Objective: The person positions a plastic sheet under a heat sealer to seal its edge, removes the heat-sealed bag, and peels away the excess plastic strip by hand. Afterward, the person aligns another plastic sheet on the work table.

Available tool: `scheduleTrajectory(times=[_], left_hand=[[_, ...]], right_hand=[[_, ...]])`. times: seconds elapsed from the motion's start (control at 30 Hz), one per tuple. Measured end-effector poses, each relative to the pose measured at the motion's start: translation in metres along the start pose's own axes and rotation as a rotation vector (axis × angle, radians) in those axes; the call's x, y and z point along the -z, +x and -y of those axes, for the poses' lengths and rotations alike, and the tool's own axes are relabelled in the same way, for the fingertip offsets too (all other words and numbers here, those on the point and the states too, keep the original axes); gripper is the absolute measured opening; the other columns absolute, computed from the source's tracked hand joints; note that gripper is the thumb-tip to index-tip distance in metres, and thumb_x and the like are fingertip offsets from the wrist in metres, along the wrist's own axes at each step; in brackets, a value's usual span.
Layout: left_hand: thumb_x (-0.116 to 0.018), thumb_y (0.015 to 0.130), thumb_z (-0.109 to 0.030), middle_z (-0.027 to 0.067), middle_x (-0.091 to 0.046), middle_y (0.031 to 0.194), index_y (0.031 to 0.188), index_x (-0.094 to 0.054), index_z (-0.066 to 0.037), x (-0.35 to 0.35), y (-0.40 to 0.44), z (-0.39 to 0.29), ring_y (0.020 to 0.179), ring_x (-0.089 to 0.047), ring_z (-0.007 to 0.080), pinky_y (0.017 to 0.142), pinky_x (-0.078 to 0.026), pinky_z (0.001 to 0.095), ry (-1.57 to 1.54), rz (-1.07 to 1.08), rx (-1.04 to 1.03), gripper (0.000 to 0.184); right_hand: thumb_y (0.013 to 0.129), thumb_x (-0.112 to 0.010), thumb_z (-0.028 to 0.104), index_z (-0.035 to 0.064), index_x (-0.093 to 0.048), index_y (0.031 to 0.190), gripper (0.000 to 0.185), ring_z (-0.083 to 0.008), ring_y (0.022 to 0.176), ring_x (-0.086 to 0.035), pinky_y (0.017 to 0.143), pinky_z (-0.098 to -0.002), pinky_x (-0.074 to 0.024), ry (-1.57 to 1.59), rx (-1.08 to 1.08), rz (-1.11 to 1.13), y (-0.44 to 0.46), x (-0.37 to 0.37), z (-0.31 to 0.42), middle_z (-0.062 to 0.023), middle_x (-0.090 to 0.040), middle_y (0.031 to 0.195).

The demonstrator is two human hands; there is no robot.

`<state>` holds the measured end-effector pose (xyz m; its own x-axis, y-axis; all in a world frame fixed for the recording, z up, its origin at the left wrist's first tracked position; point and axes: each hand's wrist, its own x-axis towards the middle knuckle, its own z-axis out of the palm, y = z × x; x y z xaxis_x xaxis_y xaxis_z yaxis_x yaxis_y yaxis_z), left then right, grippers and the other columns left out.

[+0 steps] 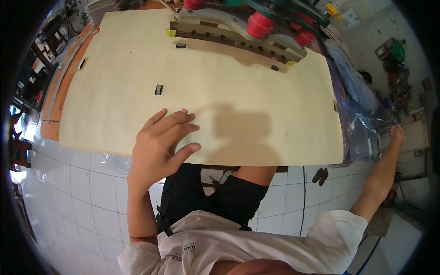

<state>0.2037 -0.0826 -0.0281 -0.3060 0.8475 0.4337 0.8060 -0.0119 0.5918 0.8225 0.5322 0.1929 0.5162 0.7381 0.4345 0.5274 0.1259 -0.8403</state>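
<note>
Left hand loosely spread over pale sheet

It holds nothing — the small dark block lies just beyond it on the far side, long axis running roughly near to far, much closer to this hand. Rightward, clear plastic — contents unclear — borders the sheet near the right hand; whether that grips anything, I cannot tell.

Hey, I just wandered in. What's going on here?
Someone's left hand is open, palm down, over the near part of a pale yellow work surface, short of a small dark piece; I can't tell if it touches the surface. The right hand is stretched out to the right, near clear plastic; its grip is unclear. A machine with red knobs overhangs the far side.
</note>
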Motion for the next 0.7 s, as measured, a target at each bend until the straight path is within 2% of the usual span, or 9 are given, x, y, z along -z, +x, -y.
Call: scheduleTrajectory(times=[0.07,0.17,0.2,0.3,0.47,0.5,0.57,0.6,0.7], left_hand=[[-0.083,0.079,-0.025,0.0105,-0.074,0.119,0.108,-0.076,-0.009,0.0,0.002,-0.002,0.125,-0.065,0.0313,0.114,-0.042,0.0531,0.008,-0.008,-0.002,0.034],[-0.083,0.078,-0.027,0.0114,-0.074,0.12,0.108,-0.076,-0.009,0.001,0.003,-0.004,0.125,-0.065,0.0317,0.114,-0.042,0.0533,0.004,0.014,0.02,0.035],[-0.083,0.078,-0.028,0.0117,-0.073,0.121,0.108,-0.076,-0.009,0.0,0.002,-0.003,0.125,-0.065,0.032,0.114,-0.042,0.0534,0.005,0.013,0.021,0.036],[-0.083,0.078,-0.031,0.0123,-0.073,0.121,0.108,-0.076,-0.01,-0.001,0.001,-0.003,0.125,-0.065,0.0325,0.114,-0.042,0.0537,0.003,0.007,0.027,0.037],[-0.083,0.079,-0.033,0.0126,-0.073,0.123,0.108,-0.076,-0.01,0.003,0.002,-0.005,0.125,-0.065,0.0331,0.114,-0.041,0.0545,0.007,0.027,0.031,0.038],[-0.082,0.079,-0.034,0.0127,-0.073,0.123,0.108,-0.076,-0.01,0.003,0.002,-0.004,0.125,-0.065,0.0334,0.114,-0.041,0.0546,0.008,0.026,0.022,0.039],[-0.082,0.079,-0.034,0.0128,-0.072,0.124,0.109,-0.076,-0.01,0.003,0.002,-0.003,0.125,-0.065,0.0337,0.114,-0.041,0.0547,0.01,0.021,0.009,0.039],[-0.082,0.079,-0.034,0.0129,-0.072,0.124,0.109,-0.076,-0.01,0.003,0.002,-0.002,0.125,-0.065,0.0339,0.114,-0.041,0.0547,0.012,0.023,0.007,0.039],[-0.082,0.079,-0.034,0.0132,-0.072,0.124,0.109,-0.075,-0.01,0.003,0.002,-0.005,0.125,-0.064,0.0344,0.114,-0.041,0.0547,-0.001,0.034,0.016,0.039]], right_hand=[[0.105,-0.057,0.012,-0.0076,-0.057,0.14,0.04,-0.0295,0.126,-0.063,0.107,-0.039,-0.0542,0.272,-0.086,0.126,0.097,-0.006,-0.039,-0.0233,-0.063,0.138],[0.107,-0.055,0.016,-0.0083,-0.051,0.146,0.046,-0.03,0.136,-0.055,0.117,-0.0404,-0.0459,0.347,0.236,0.392,0.068,-0.002,-0.019,-0.0229,-0.053,0.149],[0.107,-0.055,0.016,-0.0083,-0.051,0.146,0.046,-0.03,0.136,-0.055,0.117,-0.0404,-0.0459,0.347,0.236,0.39,0.051,-0.002,-0.005,-0.0229,-0.053,0.149],[0.107,-0.058,0.031,-0.0025,-0.054,0.146,0.052,-0.0291,0.137,-0.055,0.118,-0.0399,-0.0421,0.041,0.094,0.689,0.017,-0.01,0.028,-0.0189,-0.055,0.149],[0.076,-0.076,0.002,-0.0005,-0.077,0.085,0.009,-0.0172,0.056,-0.048,0.048,-0.0366,-0.0374,0.18,0.414,0.225,0.007,-0.034,0.05,-0.0071,-0.059,0.07],[0.076,-0.076,0.002,-0.0005,-0.077,0.085,0.009,-0.0172,0.056,-0.048,0.048,-0.0366,-0.0374,0.18,0.414,0.225,0.002,-0.033,0.057,-0.0071,-0.059,0.07],[0.089,-0.068,0.032,-0.002,-0.074,0.116,0.044,-0.0375,0.1,-0.069,0.092,-0.0471,-0.0526,-0.307,0.591,0.072,-0.011,-0.028,0.082,-0.0229,-0.074,0.113],[0.089,-0.068,0.032,-0.002,-0.074,0.116,0.044,-0.0375,0.1,-0.069,0.092,-0.0471,-0.0526,-0.301,0.596,0.068,-0.016,-0.029,0.095,-0.0229,-0.074,0.113],[0.097,-0.065,0.037,0.0024,-0.064,0.134,0.051,-0.0319,0.123,-0.061,0.105,-0.0422,-0.0472,-0.278,0.666,0.063,-0.03,-0.022,0.117,-0.0186,-0.064,0.135]])
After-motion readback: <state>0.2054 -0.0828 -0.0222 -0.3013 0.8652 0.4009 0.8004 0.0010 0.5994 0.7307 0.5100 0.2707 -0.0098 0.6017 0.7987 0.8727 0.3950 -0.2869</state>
